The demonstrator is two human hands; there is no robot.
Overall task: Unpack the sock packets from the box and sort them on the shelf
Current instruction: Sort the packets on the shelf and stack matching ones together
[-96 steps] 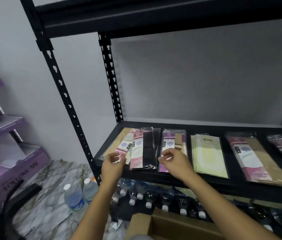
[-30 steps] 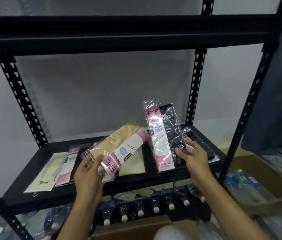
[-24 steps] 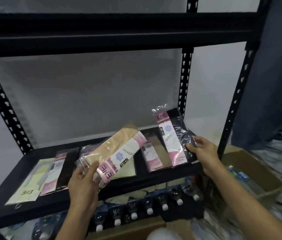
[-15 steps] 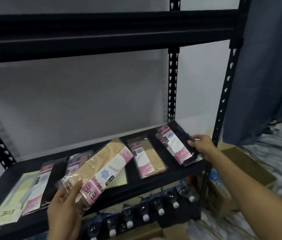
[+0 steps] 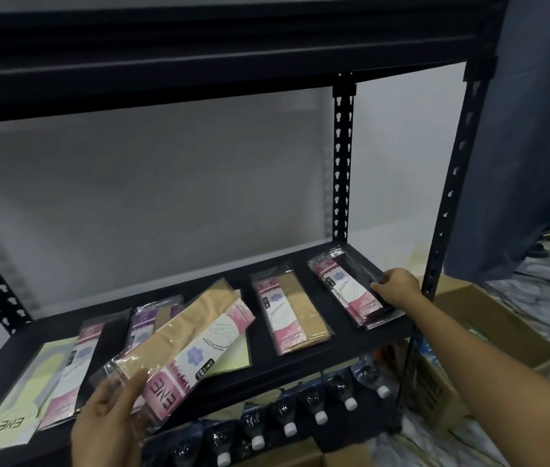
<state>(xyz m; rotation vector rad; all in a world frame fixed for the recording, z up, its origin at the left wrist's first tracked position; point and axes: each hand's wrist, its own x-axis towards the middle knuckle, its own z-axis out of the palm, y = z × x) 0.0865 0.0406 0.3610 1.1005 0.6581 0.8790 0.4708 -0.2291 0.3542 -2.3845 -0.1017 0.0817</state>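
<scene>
Shelf (image 5: 351,345) of black metal, seen from its front edge. The right hand (image 5: 398,288) reaches to the shelf's right end and grips the right edge of a black packet (image 5: 347,284) with a pink label, thumb on top. This packet lies flat near the right edge.

The left hand (image 5: 108,423) holds a tan packet (image 5: 196,335) by its lower end, thumb across the front and fingers behind. The packet is tilted above the front edge and covers part of a yellow packet (image 5: 236,360) lying on the shelf.

Between the two hands a second tan packet (image 5: 288,311) lies flat, apart from both. Toward the left end lie a purple packet (image 5: 143,326), a dark packet (image 5: 79,365) and, at the front left corner, a pale packet (image 5: 14,402). Bottles (image 5: 317,411) stand under the shelf. An open box (image 5: 509,335) sits on the floor to the right.
</scene>
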